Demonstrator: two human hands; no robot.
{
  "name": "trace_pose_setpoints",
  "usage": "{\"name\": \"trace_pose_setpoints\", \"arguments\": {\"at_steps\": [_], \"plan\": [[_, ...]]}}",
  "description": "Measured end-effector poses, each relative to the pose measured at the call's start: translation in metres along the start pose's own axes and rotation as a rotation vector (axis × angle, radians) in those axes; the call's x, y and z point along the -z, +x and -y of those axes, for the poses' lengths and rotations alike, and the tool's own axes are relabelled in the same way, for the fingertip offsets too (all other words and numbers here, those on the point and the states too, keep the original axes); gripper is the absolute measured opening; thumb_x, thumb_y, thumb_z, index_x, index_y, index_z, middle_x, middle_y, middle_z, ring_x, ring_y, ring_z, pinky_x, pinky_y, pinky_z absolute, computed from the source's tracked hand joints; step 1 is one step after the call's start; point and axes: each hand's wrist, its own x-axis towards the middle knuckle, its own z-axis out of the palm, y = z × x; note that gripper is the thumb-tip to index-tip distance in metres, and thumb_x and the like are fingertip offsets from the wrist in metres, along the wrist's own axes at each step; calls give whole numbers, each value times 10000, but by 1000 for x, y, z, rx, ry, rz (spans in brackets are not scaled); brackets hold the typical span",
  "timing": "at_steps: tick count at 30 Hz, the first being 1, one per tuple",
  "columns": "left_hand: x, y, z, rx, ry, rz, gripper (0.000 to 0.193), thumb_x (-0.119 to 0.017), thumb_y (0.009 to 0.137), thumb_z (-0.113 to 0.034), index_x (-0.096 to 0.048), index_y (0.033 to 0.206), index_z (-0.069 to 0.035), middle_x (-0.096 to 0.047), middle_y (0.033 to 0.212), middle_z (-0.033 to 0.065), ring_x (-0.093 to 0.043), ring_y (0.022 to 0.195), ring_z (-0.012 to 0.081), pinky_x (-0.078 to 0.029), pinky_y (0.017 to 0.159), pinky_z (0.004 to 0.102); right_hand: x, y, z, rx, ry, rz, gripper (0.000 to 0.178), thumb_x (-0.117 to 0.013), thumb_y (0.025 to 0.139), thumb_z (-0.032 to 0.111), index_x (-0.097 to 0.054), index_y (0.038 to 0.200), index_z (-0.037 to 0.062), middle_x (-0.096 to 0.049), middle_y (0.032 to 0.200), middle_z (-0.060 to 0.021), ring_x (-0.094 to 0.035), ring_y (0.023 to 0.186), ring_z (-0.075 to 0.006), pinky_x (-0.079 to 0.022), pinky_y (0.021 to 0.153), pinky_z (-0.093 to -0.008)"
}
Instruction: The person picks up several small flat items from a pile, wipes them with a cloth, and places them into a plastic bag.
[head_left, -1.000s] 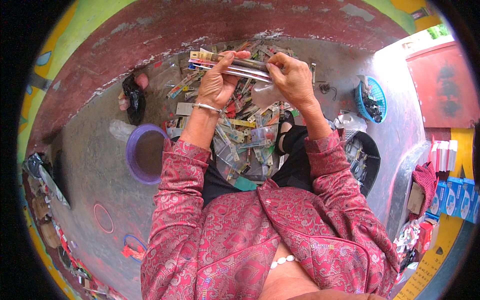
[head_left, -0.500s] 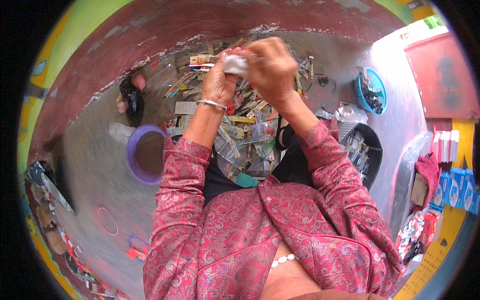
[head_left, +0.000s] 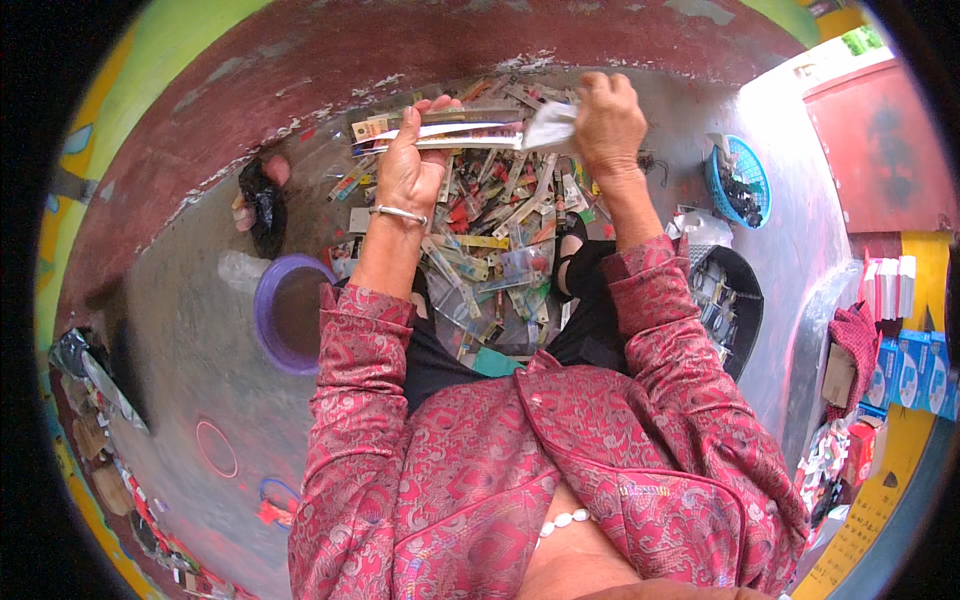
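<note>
Above the far part of the floor, my left hand (head_left: 411, 178) is closed round a long, narrow printed packet (head_left: 480, 134), its thumb on top. The packet lies level, and pale strips along it fan slightly apart. At its right end is a crumpled whitish flap (head_left: 549, 125), pinched by my right hand (head_left: 610, 128). Whether the flap is still joined to the packet I cannot tell. Beneath both hands spreads a heap of narrow flat packets and clear wrappers (head_left: 520, 265), reaching back between my legs.
A purple-rimmed tub (head_left: 265, 315) stands on the left, with a black plastic bag (head_left: 264, 215) beyond it. On the right are a dark basin (head_left: 745, 330) of small items and a blue basket (head_left: 763, 190). A red wall (head_left: 330, 60) curves behind.
My right hand has moved right, drawing the whitish flap out from the left hand. The long packet now shows along its length, and my left hand has shifted slightly left.
</note>
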Motion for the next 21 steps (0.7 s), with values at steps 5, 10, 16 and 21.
{"name": "trace_pose_setpoints", "arguments": {"at_steps": [5, 10, 16, 21], "plan": [[-1, -1, 4, 22, 103, 49, 213, -476, 886, -186, -500, 986, 1, -551, 1075, 184, -501, 1058, 308, -393, 947, 445, 9, 14, 4, -227, 505, -144, 136, -576, 786, 175, -598, 805, 43, -580, 777, -118, -578, 711, -268, -456, 631, -364], [1, 1, 4, 3, 104, 171, 195, -490, 873, -162, -512, 978, 0, -548, 1084, 168, -465, 1116, 302, -329, 1002, 463, 4, -12, 60, 81, 736, 147, 123, -565, 780, 180, -588, 763, 61, -557, 765, -111, -559, 720, -286, -454, 650, -365], [-5, 0, -10, 12, -103, 177, 142, -465, 885, -142, -532, 892, -16, -572, 1021, 168, -472, 1106, 309, -353, 991, 453, -3, -7, 18, -84, 430, 178, 108, -564, 769, 171, -599, 778, 69, -573, 792, -108, -578, 728, -278, -468, 641, -370], [-21, -7, -22, -7, -50, 431, 126, -502, 854, -72, -528, 968, -26, -575, 1057, 172, -398, 1188, 323, -303, 1026, 454, -6, -5, -12, -689, 1154, 679, 483, -526, 838, 428, -601, 974, -29, -646, 774, -117, -614, 694, -169, -481, 627, -319]]}}
